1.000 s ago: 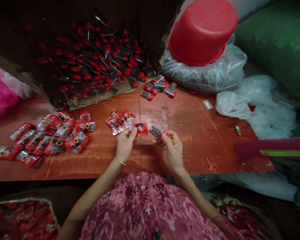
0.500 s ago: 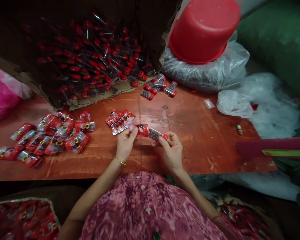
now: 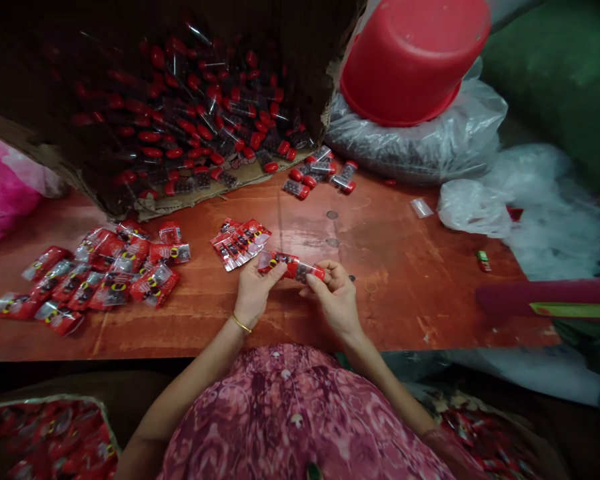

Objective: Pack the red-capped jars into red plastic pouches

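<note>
My left hand (image 3: 255, 291) pinches a small red printed wrapper (image 3: 275, 261) near the table's middle. My right hand (image 3: 337, 299) grips the red-capped end of a clear tube of dark balls (image 3: 306, 271), whose other end is inside or against the wrapper; which one I cannot tell. Just beyond my left hand lies a fanned stack of flat red wrappers (image 3: 241, 244). To the left is a pile of filled red packets (image 3: 115, 267). Several red-capped tubes (image 3: 321, 167) lie loose at the back.
A cardboard box (image 3: 87, 175) full of red-capped tubes stands at the back left. Behind right, a red tub (image 3: 415, 60) rests on a plastic bag (image 3: 420, 147). Clear bags (image 3: 555, 213) and a maroon bar (image 3: 545, 293) are at the right. Packets fill a container (image 3: 55, 433) below left.
My right hand has moved left with the tube, which now overlaps the wrapper more. The wrapper in my left hand now lies along the tube.
</note>
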The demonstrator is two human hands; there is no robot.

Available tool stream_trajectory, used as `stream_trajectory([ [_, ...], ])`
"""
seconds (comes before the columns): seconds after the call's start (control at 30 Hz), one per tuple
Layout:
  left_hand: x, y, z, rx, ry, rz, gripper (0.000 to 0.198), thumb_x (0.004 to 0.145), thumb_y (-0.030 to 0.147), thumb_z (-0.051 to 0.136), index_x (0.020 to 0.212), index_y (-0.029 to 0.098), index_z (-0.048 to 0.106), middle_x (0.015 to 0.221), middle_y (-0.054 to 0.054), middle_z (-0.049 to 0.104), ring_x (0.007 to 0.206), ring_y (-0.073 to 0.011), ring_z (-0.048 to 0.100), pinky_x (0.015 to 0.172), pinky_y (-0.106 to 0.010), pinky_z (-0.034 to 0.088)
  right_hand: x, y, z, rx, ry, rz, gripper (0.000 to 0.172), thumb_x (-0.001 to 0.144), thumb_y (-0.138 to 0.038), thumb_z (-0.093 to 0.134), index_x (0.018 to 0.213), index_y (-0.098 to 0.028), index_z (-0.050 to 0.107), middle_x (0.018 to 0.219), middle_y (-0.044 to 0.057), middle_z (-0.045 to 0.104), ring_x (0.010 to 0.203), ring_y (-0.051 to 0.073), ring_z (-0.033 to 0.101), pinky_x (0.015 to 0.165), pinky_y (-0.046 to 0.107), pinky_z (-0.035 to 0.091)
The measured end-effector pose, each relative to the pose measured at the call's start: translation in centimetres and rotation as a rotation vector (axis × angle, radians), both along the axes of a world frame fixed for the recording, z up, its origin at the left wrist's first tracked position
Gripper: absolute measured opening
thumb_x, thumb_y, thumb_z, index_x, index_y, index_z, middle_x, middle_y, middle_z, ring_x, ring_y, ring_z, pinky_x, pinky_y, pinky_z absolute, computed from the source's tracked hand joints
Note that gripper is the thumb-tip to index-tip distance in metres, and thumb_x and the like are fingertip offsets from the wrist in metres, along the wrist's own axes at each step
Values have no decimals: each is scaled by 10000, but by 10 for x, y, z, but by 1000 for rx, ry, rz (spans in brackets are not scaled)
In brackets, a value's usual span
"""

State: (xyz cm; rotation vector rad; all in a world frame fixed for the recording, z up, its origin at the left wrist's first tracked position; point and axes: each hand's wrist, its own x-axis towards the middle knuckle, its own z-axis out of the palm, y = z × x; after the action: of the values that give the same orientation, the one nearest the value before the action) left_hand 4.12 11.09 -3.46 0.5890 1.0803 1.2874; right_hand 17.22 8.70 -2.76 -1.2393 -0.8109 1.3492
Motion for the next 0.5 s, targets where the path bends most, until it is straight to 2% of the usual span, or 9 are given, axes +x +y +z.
stream_trajectory([
  [0.13,9,0,4,-113,-173,36,399,455,338,829,715,147,595,673,32,643,600,-81,580,614,-200,459,-12,2,-6,35,4,42,307,684,-372,695,842,-217,483,655,-75,622,445,67,561,450,184,483],
  [0.3,5,8,9,-142,-271,59,396,488,362,818,717,152,573,640,50,638,565,-65,583,568,-169,445,-13,9,-11,89,18,121,295,686,-393,695,876,-206,568,777,-21,647,624,94,603,572,209,521],
  [0.37,4,9,10,-146,-288,65,394,489,339,822,736,158,574,658,56,645,574,-63,590,574,-164,447,-10,11,-11,90,7,134,302,680,-390,703,896,-206,599,793,-11,654,634,96,598,599,220,526],
  [0.5,5,6,6,-155,-269,-15,380,502,326,820,735,145,581,681,34,662,584,-72,599,589,-176,457,-6,12,-14,51,15,139,285,659,-384,721,856,-205,619,713,-22,646,564,89,571,564,225,517],
])
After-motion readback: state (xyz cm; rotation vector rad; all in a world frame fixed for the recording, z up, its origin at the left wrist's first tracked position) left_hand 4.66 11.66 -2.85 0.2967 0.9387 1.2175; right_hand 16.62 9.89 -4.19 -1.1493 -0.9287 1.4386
